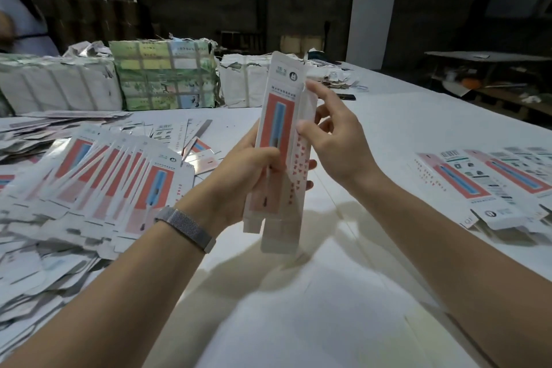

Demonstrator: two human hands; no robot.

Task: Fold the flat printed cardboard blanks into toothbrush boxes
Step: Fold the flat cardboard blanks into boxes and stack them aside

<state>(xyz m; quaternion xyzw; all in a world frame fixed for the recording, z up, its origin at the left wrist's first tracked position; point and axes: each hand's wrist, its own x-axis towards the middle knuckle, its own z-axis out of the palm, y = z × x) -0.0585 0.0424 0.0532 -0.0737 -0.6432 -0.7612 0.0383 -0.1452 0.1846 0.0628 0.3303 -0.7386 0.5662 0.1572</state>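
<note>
The left hand [254,170] pinches the light, springy blank [279,140] low while the right hand [334,140], fingers spread at three o'clock, presses its side panel; best held along creases.

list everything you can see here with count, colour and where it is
held blank: one, white with red panel, upright between both hands
fanned blanks: many, white and red, table left
flattened boxes: several, white and red, table right
wrapped bundles: about three, white and green, far left of table
table: one, white
phone: one, dark, behind the hands
wristband: one, silver, left wrist
left hand: grips held blank
right hand: fingers touch its side panel
</note>
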